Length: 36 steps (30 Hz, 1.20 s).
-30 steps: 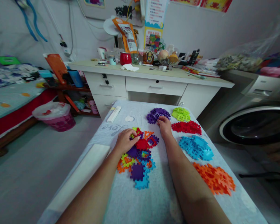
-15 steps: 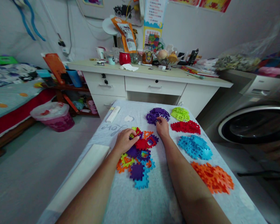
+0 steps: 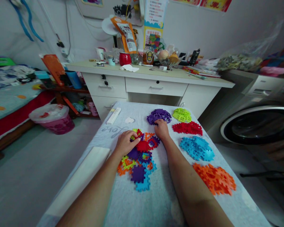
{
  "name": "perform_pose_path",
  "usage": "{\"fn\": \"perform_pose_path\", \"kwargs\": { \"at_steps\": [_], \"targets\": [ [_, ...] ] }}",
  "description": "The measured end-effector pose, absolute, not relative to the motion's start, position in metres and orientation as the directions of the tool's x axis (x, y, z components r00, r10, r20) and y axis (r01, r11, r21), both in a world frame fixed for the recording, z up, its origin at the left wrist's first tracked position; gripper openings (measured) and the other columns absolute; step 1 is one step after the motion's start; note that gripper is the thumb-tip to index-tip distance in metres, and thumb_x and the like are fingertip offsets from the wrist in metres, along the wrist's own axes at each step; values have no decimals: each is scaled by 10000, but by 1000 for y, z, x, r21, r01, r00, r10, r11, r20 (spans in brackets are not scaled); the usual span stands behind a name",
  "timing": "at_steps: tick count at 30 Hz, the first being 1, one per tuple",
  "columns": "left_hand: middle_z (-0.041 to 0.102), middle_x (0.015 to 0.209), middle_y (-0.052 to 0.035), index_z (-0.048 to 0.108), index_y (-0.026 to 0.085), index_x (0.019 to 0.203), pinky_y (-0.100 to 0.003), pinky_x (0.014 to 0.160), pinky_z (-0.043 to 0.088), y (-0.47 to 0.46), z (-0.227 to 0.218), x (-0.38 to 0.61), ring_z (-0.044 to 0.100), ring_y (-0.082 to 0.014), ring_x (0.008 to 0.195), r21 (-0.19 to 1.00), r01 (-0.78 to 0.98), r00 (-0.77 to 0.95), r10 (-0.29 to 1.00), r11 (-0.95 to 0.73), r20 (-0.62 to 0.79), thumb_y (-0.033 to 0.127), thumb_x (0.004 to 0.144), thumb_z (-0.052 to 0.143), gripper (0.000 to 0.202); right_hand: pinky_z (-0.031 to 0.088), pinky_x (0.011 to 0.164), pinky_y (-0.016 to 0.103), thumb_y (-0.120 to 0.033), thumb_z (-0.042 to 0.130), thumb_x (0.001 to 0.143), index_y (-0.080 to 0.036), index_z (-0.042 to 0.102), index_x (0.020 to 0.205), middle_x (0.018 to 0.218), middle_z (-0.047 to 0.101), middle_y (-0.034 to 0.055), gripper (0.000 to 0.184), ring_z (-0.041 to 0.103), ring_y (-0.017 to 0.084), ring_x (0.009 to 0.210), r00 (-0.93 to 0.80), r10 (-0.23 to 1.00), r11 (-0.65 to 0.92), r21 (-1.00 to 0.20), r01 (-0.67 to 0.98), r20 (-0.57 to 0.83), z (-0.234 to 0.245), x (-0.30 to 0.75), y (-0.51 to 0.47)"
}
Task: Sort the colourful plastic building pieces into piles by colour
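Note:
Mixed interlocking plastic tiles lie in a loose heap in the middle of the cloth-covered table (image 3: 165, 201), among them a purple square tile (image 3: 138, 174) and a light-blue tile (image 3: 143, 185). My left hand (image 3: 126, 144) is at the heap's upper left, thumb and fingers closed around a red interlocking tile (image 3: 139, 133) beside yellow-green ones. Between the heap and the purple tile pile (image 3: 159, 116) is my right hand (image 3: 162, 130), its fingers curled together near the pile's front edge. Whatever those fingers hold is hidden.
Sorted tile piles line the right side: yellow-green (image 3: 181, 115), red (image 3: 187, 128), light-blue (image 3: 197, 148) and orange (image 3: 215, 179). A long white box (image 3: 82, 176) lies along the left edge, a small white bar (image 3: 114, 116) beyond it. A cluttered desk (image 3: 151, 75) stands behind.
My right hand has drawn back slightly from the purple pile, toward me and leftward to the mixed heap. My left hand stays almost in place. The view has shifted a little.

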<state>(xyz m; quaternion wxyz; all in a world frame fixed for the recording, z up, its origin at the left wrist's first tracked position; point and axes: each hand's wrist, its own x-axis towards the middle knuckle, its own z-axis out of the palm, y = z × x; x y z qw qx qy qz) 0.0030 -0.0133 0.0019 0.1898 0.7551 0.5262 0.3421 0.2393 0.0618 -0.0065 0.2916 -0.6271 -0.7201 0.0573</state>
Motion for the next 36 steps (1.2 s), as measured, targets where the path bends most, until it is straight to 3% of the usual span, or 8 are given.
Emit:
{"fn": "perform_pose_path", "kwargs": {
  "at_steps": [8, 12, 21, 27, 32, 36],
  "targets": [
    [679, 938, -24, 616, 229, 827, -380, 907, 454, -12, -1, 2, 621, -222, 967, 644, 665, 214, 922, -379, 321, 380, 816, 610, 152, 341, 1101, 392, -175, 519, 840, -132, 606, 1310, 1433, 541, 126, 480, 462, 259, 1310, -65, 950, 189, -397, 898, 305, -11, 236, 69],
    [680, 936, -19, 615, 232, 829, -372, 903, 457, -12, -3, 2, 624, -219, 964, 638, 665, 215, 917, -389, 334, 381, 814, 618, 149, 329, 1109, 391, -189, 521, 845, -126, 604, 1315, 1454, 526, 118, 481, 451, 258, 1318, -82, 952, 199, -389, 900, 296, -9, 235, 69],
    [680, 937, -23, 613, 232, 831, -370, 895, 461, -11, -3, 2, 625, -219, 967, 635, 670, 215, 919, -384, 330, 378, 818, 611, 147, 366, 1036, 380, -212, 525, 866, -178, 677, 1251, 1298, 590, 135, 415, 509, 273, 1164, -103, 953, 199, -334, 921, 283, 0, 229, 56],
    [678, 932, -22, 614, 232, 829, -375, 898, 457, -12, -1, 3, 620, -215, 954, 635, 664, 224, 916, -394, 334, 373, 816, 607, 142, 362, 1042, 401, -331, 545, 902, -250, 626, 1325, 1414, 509, 104, 438, 456, 284, 1233, -122, 963, 192, -293, 937, 241, -2, 226, 55],
    [680, 939, -23, 614, 234, 830, -373, 898, 457, -12, -1, 3, 618, -216, 958, 635, 666, 220, 916, -392, 335, 383, 812, 605, 150, 339, 1080, 438, -354, 551, 903, -211, 557, 1397, 1513, 433, 109, 514, 399, 309, 1306, -106, 967, 177, -310, 934, 233, -3, 225, 58],
    [682, 936, -26, 614, 235, 820, -380, 903, 458, -13, -1, 3, 620, -222, 959, 643, 661, 220, 919, -387, 327, 393, 810, 606, 158, 347, 1075, 445, -320, 566, 891, -197, 605, 1345, 1493, 458, 119, 472, 425, 317, 1288, -81, 955, 187, -370, 910, 284, -2, 226, 58]
  ]
}}
